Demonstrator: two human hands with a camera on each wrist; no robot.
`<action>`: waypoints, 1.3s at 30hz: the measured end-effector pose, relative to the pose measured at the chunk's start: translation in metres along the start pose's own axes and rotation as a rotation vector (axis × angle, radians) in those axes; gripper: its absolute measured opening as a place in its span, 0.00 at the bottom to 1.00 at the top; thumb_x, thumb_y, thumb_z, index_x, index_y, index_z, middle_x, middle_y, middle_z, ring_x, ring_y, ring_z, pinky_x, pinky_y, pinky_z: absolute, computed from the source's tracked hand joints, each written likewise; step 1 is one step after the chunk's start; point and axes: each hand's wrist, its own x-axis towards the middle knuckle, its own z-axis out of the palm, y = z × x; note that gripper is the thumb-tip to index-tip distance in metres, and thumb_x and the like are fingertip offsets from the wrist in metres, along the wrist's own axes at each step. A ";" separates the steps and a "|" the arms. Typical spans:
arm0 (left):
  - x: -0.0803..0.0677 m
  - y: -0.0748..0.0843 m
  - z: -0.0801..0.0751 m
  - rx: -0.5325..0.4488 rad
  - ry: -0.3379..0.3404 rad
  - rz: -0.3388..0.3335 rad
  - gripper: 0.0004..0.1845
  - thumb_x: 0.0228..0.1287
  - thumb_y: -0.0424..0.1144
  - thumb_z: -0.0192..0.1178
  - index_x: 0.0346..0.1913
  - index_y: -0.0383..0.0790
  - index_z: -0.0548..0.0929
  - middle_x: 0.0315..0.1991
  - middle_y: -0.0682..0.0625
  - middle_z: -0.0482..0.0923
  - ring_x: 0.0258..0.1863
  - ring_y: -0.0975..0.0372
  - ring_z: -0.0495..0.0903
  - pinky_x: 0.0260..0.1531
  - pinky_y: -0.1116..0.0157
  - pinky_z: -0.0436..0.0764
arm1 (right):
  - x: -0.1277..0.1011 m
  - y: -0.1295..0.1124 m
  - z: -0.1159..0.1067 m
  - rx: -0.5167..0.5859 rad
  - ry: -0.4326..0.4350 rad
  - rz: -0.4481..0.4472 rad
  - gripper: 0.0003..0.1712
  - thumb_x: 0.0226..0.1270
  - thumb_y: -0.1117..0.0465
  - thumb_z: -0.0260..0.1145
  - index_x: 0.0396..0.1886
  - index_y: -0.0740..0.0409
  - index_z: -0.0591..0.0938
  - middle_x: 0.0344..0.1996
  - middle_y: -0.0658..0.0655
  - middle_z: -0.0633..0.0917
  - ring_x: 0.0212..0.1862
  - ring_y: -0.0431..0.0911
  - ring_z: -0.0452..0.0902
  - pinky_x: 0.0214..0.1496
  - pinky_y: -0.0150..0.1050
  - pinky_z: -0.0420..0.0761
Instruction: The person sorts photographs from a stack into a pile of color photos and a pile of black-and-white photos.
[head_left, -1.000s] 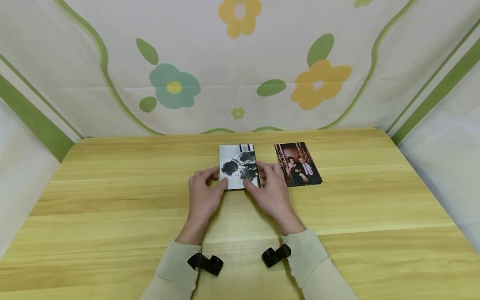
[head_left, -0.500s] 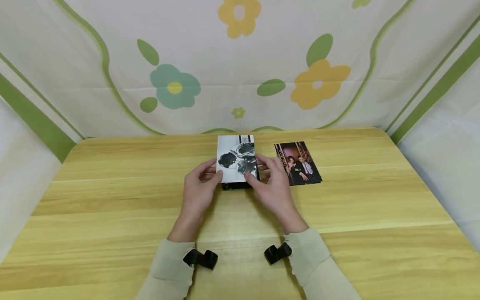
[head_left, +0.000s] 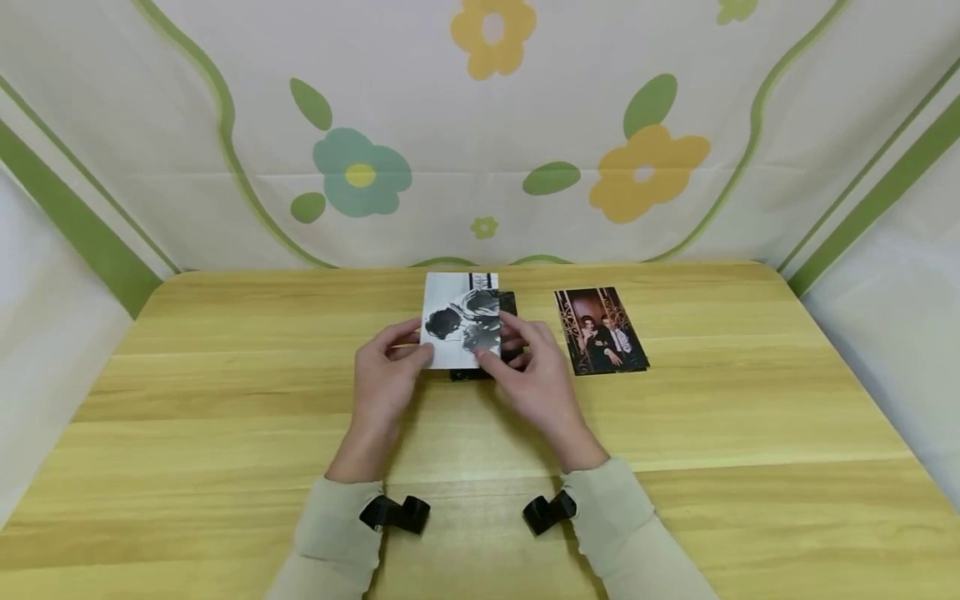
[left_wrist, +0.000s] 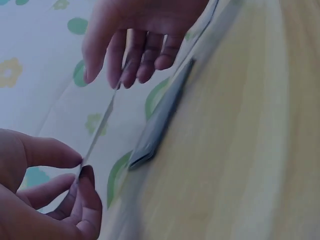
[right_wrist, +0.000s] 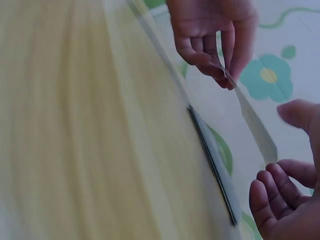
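A photo card [head_left: 457, 321] with a black-and-white picture is raised above the table. My left hand [head_left: 384, 367] pinches its left edge between thumb and fingers, as the left wrist view also shows. At its right edge, my right hand [head_left: 536, 375] touches it with the fingertips from beneath. The right thumb [right_wrist: 297, 115] stands apart from the card in the right wrist view. Below the card lies a dark stack of cards [head_left: 471, 375], mostly hidden from the head view. The stack's layered edge [right_wrist: 212, 167] shows in the right wrist view.
To the right of the hands, a colour photo card [head_left: 603, 331] showing two people lies on the wooden table [head_left: 720, 400], with another card's edge peeking out under it. A flowered cloth [head_left: 480, 142] hangs behind the table's back edge.
Both hands have lifted the black-and-white photo card off the dark stack and shifted it left, uncovering the stack's right and near edges. The right thumb now stands off the card.
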 end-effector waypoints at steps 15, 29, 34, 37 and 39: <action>0.018 -0.005 -0.063 0.157 0.219 -0.030 0.19 0.65 0.31 0.67 0.58 0.36 0.90 0.39 0.57 0.83 0.43 0.65 0.78 0.36 0.77 0.76 | 0.005 -0.031 0.074 -0.146 -0.115 0.010 0.41 0.65 0.66 0.77 0.77 0.62 0.75 0.52 0.56 0.85 0.44 0.42 0.81 0.50 0.35 0.85; 0.021 -0.013 -0.077 0.362 0.247 -0.024 0.20 0.62 0.33 0.69 0.58 0.35 0.91 0.48 0.40 0.89 0.39 0.65 0.78 0.36 0.76 0.72 | 0.003 -0.047 0.102 -0.491 -0.136 0.089 0.39 0.69 0.54 0.76 0.77 0.56 0.76 0.58 0.55 0.84 0.54 0.51 0.84 0.54 0.48 0.87; 0.022 -0.015 -0.080 0.367 0.233 -0.029 0.20 0.61 0.33 0.70 0.58 0.34 0.90 0.51 0.37 0.89 0.35 0.69 0.76 0.32 0.78 0.73 | 0.004 -0.051 0.106 -0.572 -0.170 0.084 0.40 0.73 0.52 0.74 0.81 0.56 0.72 0.67 0.61 0.80 0.52 0.53 0.86 0.48 0.48 0.89; 0.023 -0.017 -0.082 0.370 0.235 -0.028 0.20 0.61 0.32 0.70 0.57 0.34 0.90 0.51 0.37 0.89 0.34 0.69 0.76 0.31 0.77 0.73 | 0.004 -0.052 0.109 -0.614 -0.180 0.067 0.40 0.74 0.53 0.73 0.81 0.57 0.72 0.65 0.61 0.80 0.44 0.49 0.85 0.37 0.43 0.86; 0.024 -0.018 -0.082 0.375 0.239 -0.025 0.21 0.60 0.32 0.69 0.57 0.34 0.91 0.51 0.37 0.89 0.34 0.68 0.76 0.31 0.77 0.73 | 0.004 -0.052 0.111 -0.636 -0.186 0.056 0.39 0.75 0.53 0.72 0.81 0.57 0.72 0.63 0.60 0.80 0.41 0.47 0.83 0.33 0.41 0.84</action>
